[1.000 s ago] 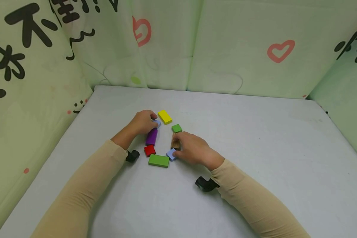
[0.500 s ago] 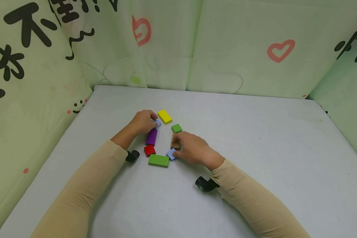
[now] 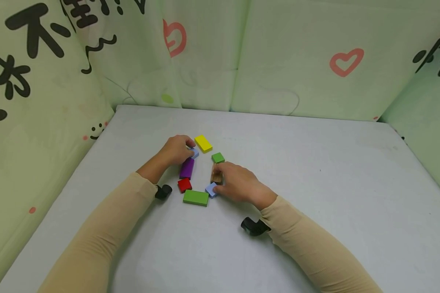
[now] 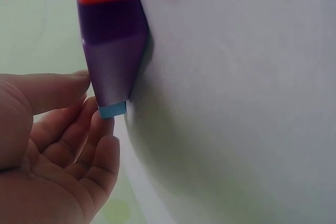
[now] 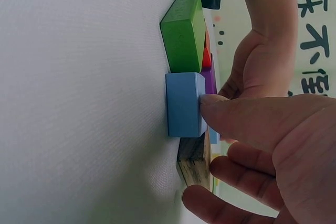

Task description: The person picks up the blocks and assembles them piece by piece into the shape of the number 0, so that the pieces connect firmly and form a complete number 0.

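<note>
In the head view my left hand (image 3: pixel 177 149) pinches a small light blue block (image 3: pixel 194 153) between thumb and fingers, at the far end of a purple block (image 3: pixel 186 168). The left wrist view shows only an edge of that block (image 4: pixel 112 110) beyond the purple one. My right hand (image 3: pixel 240 182) has its thumb on a second light blue block (image 5: pixel 184 104). Its relaxed fingers touch a brown wood-grain block (image 5: pixel 194 162), partly hidden under them. Also in the rough ring are a red block (image 3: pixel 185 185), a long green block (image 3: pixel 196 197), a small green block (image 3: pixel 218 158) and a yellow block (image 3: pixel 203 144).
The blocks lie on a white table (image 3: pixel 333 179), left of its middle. Pale green curtains (image 3: pixel 278 61) with black writing and red hearts close in the back and sides. Black wrist cameras (image 3: pixel 254 226) stick out below the beige sleeves.
</note>
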A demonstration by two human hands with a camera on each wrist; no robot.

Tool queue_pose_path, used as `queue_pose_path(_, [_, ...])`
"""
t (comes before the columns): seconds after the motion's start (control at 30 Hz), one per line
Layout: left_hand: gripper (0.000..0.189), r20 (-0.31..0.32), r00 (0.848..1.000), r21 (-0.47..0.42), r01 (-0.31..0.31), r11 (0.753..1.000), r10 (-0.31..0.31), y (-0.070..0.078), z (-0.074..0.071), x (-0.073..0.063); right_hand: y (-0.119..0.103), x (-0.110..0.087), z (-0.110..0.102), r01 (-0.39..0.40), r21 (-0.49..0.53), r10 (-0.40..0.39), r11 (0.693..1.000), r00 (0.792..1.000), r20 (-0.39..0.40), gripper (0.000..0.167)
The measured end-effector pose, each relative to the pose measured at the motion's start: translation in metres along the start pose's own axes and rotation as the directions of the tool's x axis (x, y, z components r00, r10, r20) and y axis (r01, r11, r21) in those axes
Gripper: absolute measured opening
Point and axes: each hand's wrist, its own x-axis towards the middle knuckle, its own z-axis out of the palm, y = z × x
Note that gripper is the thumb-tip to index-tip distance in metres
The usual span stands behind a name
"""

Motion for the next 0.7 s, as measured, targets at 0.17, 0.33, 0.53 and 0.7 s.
queue_pose_path(0.17, [0.03, 0.01, 1.0, 0.0, -0.003, 1.0, 0.003, 0.0002, -0.0008, -0.0004, 0.0001, 0.0, 0.0, -0.004, -0.012, 0.004, 1.0, 1.0, 0.004, 0.029])
queue_pose_path(0.33, [0.029, 0.012, 1.0, 0.0, -0.027, 1.0, 0.027, 0.0, -0.0027, -0.0008, 0.0002, 0.0003, -0.0009, -0.004, -0.013, 0.004, 1.0, 1.0, -0.005, 0.034])
queue_pose_path(0.53, [0.03, 0.023, 0.999, 0.006, -0.024, 1.0, 0.023, -0.0006, -0.0029, -0.0004, 0.0004, -0.0001, -0.0008, -0.009, -0.009, 0.009, 1.0, 1.0, 0.001, 0.036])
queue_pose_path(0.7, [0.03, 0.026, 0.999, 0.01, -0.025, 1.0, 0.025, -0.0012, -0.0026, -0.0007, 0.0004, 0.0002, -0.0004, -0.012, -0.007, 0.012, 1.0, 1.0, 0.0, 0.036])
